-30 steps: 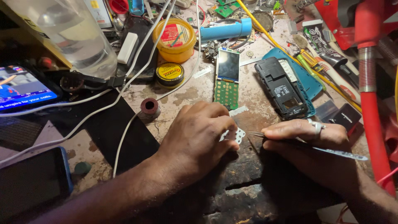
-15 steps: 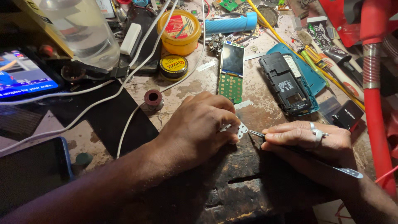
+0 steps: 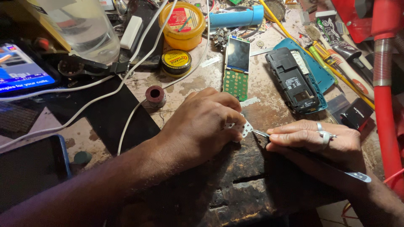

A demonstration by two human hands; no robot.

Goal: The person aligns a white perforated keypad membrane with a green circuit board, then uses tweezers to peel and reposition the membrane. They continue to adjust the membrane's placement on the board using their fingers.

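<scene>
Fingers of left hand (image 3: 202,126) pinch small white keypad piece (image 3: 245,127) (mostly hidden), right hand (image 3: 313,138) clamped on tweezers (image 3: 261,134).

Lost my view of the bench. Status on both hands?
Left hand pinching small white keypad piece on worn bench. Right hand holding tweezers, tips at the piece. Nothing between them.

The right hand (image 3: 313,141) drew its metal tweezers (image 3: 269,135) in until the tip met the small white keypad piece (image 3: 244,127), which the left hand (image 3: 202,126) pinched lower on the worktop (image 3: 269,105).
</scene>
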